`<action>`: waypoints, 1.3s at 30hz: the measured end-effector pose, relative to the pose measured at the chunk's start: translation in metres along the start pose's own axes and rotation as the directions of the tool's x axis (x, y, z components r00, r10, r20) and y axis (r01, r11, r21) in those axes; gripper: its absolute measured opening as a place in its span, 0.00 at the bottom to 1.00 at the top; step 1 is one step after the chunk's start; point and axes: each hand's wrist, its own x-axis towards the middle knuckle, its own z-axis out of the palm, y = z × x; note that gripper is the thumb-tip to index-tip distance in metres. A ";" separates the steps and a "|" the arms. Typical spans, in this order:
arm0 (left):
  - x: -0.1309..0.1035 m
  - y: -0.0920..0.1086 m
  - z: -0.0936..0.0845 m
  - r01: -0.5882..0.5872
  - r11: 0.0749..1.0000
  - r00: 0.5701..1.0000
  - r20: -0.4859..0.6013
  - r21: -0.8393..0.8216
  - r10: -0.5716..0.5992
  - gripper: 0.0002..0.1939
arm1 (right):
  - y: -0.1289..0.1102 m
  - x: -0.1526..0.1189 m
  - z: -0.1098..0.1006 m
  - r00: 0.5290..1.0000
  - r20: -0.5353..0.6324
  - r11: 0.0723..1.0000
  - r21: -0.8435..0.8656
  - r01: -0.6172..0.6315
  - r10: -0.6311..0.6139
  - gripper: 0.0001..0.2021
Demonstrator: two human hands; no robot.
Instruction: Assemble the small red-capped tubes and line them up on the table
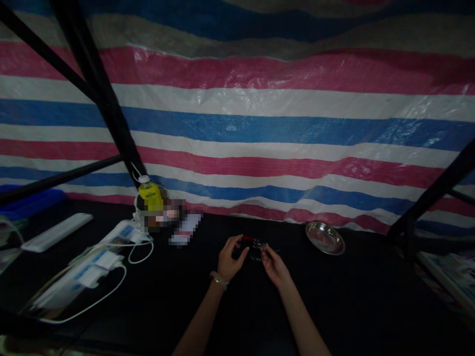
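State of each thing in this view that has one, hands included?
Left hand, thumb and fingers parted
Right hand, fingertips pinched on the small red-and-silver item
Small red-and-silver item, between the hands; too dark for more detail
Round shiny metal dish, face up
Yellow bottle with white cap, capped, upright
Long white power strip, adapters apparently plugged in
Red, white and blue striped sheet, hanging, wrinkled
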 end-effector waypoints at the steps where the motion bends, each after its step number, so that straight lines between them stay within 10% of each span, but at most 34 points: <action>1: 0.000 0.000 0.001 -0.001 1.000 1.000 0.006 0.003 0.001 0.21 | 0.001 -0.001 0.001 1.000 0.009 0.999 -0.035 0.012 -0.012 0.05; 17: 0.000 -0.012 0.007 0.279 0.919 0.957 0.155 -0.277 -0.244 0.12 | 0.006 -0.015 0.012 0.985 0.117 0.894 -0.416 0.166 -0.129 0.19; 31: 0.006 -0.020 0.005 0.277 0.942 0.959 0.112 -0.192 -0.259 0.13 | -0.005 -0.005 0.002 0.975 0.069 0.932 -0.286 0.223 -0.212 0.15; 35: 0.006 -0.025 0.005 0.245 0.965 0.965 0.122 -0.091 -0.233 0.13 | -0.012 0.000 -0.010 0.884 -0.037 0.801 -0.443 0.403 -0.465 0.16; 39: 0.008 -0.024 0.003 0.201 0.979 0.969 0.150 -0.012 -0.197 0.12 | -0.018 0.003 -0.022 0.684 -0.014 0.487 -0.713 0.504 -0.729 0.18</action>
